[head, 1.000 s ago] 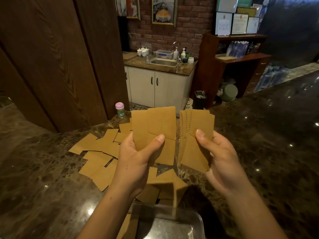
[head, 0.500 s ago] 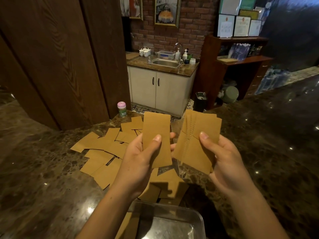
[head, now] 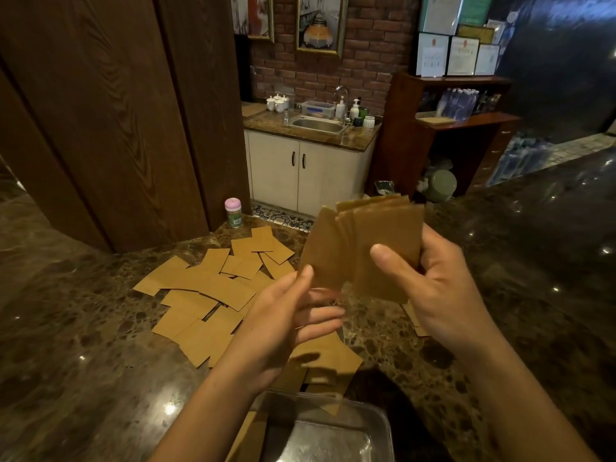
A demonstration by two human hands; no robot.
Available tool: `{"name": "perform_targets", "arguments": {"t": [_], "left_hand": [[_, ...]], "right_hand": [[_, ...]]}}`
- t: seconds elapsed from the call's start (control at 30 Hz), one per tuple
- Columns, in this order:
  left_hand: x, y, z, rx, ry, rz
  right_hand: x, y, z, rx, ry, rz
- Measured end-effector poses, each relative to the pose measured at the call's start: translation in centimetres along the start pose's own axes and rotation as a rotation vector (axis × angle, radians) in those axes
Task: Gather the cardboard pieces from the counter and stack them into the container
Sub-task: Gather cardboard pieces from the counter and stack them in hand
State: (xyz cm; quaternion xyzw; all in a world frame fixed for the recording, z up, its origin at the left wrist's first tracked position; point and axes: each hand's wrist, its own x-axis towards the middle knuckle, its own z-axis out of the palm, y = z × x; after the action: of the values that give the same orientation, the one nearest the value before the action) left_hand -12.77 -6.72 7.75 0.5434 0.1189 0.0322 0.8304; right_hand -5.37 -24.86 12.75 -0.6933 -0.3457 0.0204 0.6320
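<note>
The right hand pinches a fanned bunch of cardboard pieces up above the desk. The left hand is open, fingers spread, thumb touching the bunch. More loose pieces lie on the desk. The metal container sits at the near edge.

Tan cardboard pieces lie scattered overlapping on the counter; the metal container sits nearer.
</note>
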Motion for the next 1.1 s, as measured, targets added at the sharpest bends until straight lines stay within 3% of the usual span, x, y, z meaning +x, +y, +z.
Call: {"name": "perform_targets", "arguments": {"t": [0.1, 0.17, 0.37, 0.57, 0.67, 0.77, 0.83, 0.97, 1.1], "left_hand": [[0.0, 0.7, -0.4, -0.238, -0.004, -0.098], [-0.2, 1.2, -0.6, -0.294, -0.089, -0.098], [-0.6, 0.8, -0.1, -0.127, -0.136, -0.013], [-1.2, 0.6, 0.1, 0.038, -0.133, 0.103], [-1.5, 0.7, 0.0, 0.252, -0.223, 0.113], [-1.7, 1.0, 0.0, 0.393, -0.323, 0.103], [-1.7, 1.1, -0.1, 0.371, -0.234, 0.142], [-1.5, 1.3, -0.3, 0.196, 0.094, 0.307], [-0.5, 1.4, -0.2, 0.014, 0.239, 0.403]], "right_hand": [[-0.4, 0.5, -1.0, -0.33, -0.278, -0.145], [-0.7, 0.6, -1.6, -0.466, -0.43, -0.16], [-1.3, -0.4, -2.7, -0.692, -0.701, -0.119], [-0.2, -2.4, -4.3, -0.195, -0.503, 0.107], [1.9, -2.8, -4.2, -0.217, -0.432, 0.139], [4.0, -2.9, -3.5, -0.249, -0.488, 0.276], [4.8, -2.7, -3.2, -0.238, -0.491, 0.314], [4.5, -1.4, -3.1, -0.141, -0.338, 0.291], [3.1, 0.3, -2.2, -0.117, -0.406, 0.353]]}}
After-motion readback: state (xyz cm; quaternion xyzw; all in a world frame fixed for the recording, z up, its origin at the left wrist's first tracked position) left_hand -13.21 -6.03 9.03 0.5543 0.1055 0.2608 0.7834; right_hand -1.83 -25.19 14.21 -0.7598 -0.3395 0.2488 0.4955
